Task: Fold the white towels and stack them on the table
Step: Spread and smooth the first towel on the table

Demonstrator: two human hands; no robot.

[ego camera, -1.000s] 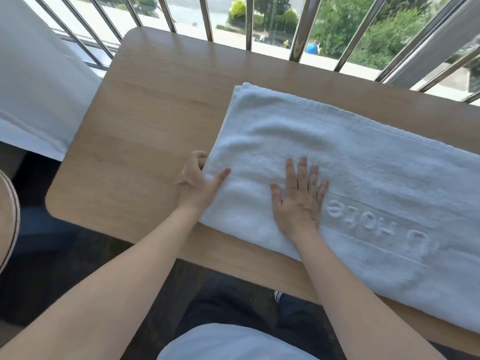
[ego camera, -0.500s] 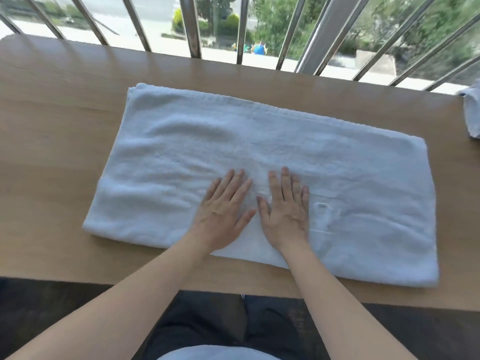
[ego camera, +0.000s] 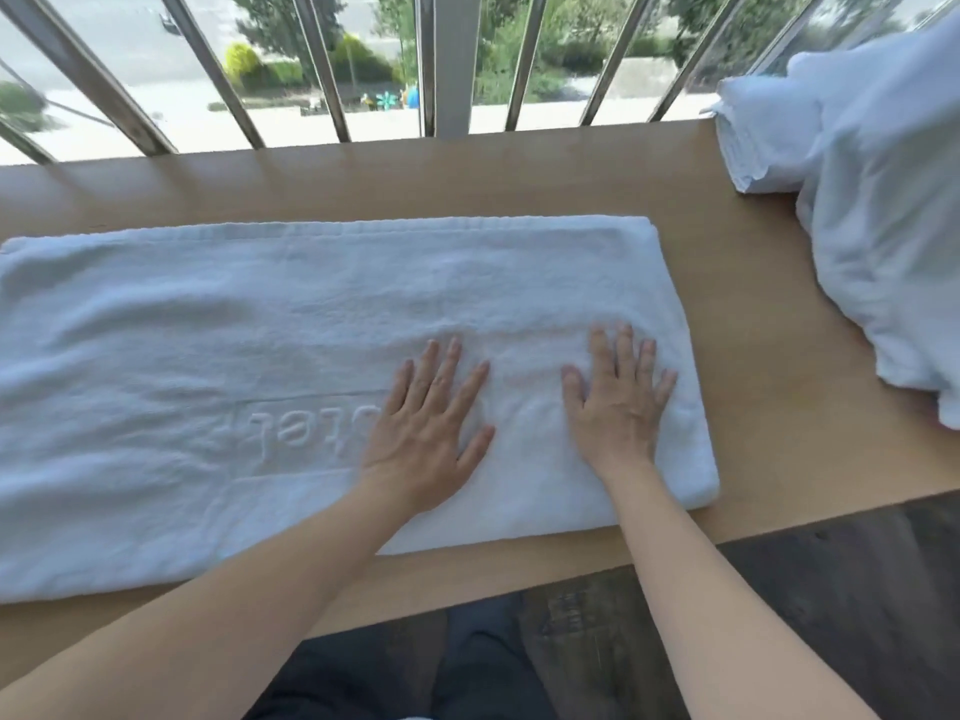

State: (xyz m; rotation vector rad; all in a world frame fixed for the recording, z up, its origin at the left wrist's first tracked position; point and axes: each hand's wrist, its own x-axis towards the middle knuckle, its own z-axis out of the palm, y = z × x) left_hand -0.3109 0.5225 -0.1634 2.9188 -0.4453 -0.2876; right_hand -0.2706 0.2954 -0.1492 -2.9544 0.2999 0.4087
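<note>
White terry, thick pile: one white towel lies flat and lengthwise on the wooden table, running out of view at the left. Its right end is squared off and looks doubled, so I judge it already folded at least once along its length. Embossed lettering faces up near the middle.

Left hand and right hand both lie palm down on the right part of the towel, fingers straight and spread, gripping nothing. The right hand is close to the towel's right end and the left hand is beside the lettering, a gap of cloth between them.

Step in hand, as I read it: smoothing and pressing the lengthwise fold flat before shortening it. Soft ripples show across the left part.

Far right corner of the table: a folded towel, with a loose white heap draped against it and trailing towards the near right. Metal railing stands beyond the far edge.

Next move likely calls for pinching both corners of one short end and carrying it across to the other. The edges should be matched before pressing, since thick pile tends to creep. The finished piece would then go onto the folded towel, and the heap may need shifting first.
</note>
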